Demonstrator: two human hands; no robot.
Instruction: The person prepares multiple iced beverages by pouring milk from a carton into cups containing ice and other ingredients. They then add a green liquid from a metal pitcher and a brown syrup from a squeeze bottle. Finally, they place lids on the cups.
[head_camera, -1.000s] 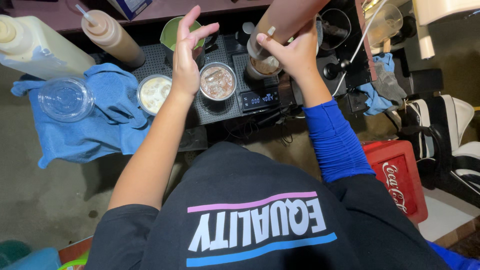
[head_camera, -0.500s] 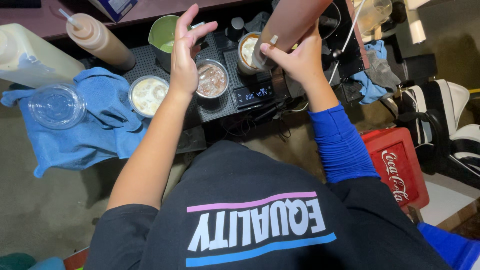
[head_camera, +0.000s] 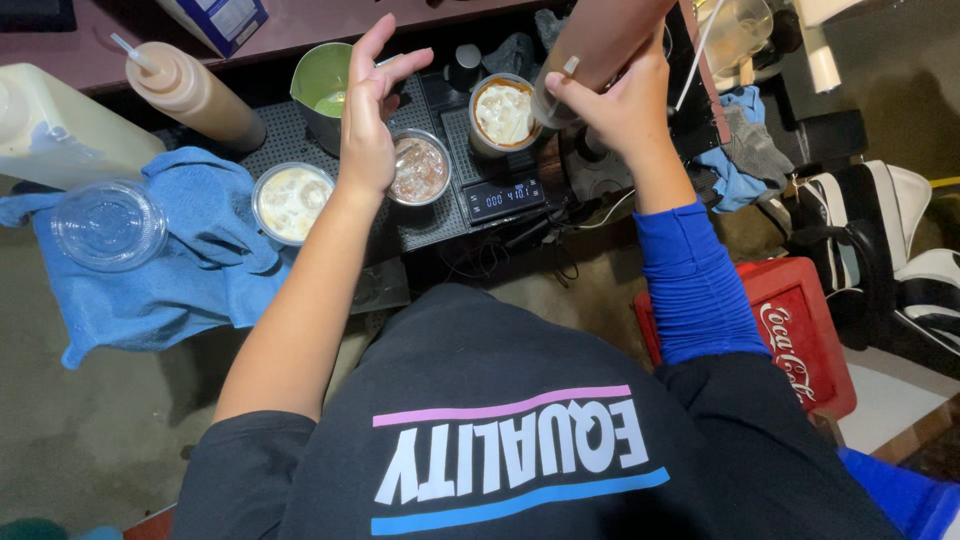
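Observation:
My right hand (head_camera: 622, 98) grips a large brown squeeze bottle (head_camera: 600, 45), tilted with its nozzle over a clear cup of creamy iced drink (head_camera: 503, 113) that stands on a small digital scale (head_camera: 505, 198). My left hand (head_camera: 372, 110) hovers with fingers spread, holding nothing, just left of a cup of ice and brownish liquid (head_camera: 419, 168). A third cup with pale milky drink and ice (head_camera: 291, 202) stands further left on the black drip mat (head_camera: 290, 140). A green metal pitcher (head_camera: 325, 85) sits behind my left hand.
A blue cloth (head_camera: 170, 285) lies at left with a clear dome lid (head_camera: 108, 224) on it. A tan sauce bottle (head_camera: 190, 90) and a pale jug (head_camera: 60, 130) stand behind. A red crate (head_camera: 800, 325) is at lower right, another blue cloth (head_camera: 738, 170) at right.
The brown bottle and my right hand stay over the creamy cup, whose drink now looks fuller. My left hand has stayed raised beside the ice cup. The view has shifted slightly.

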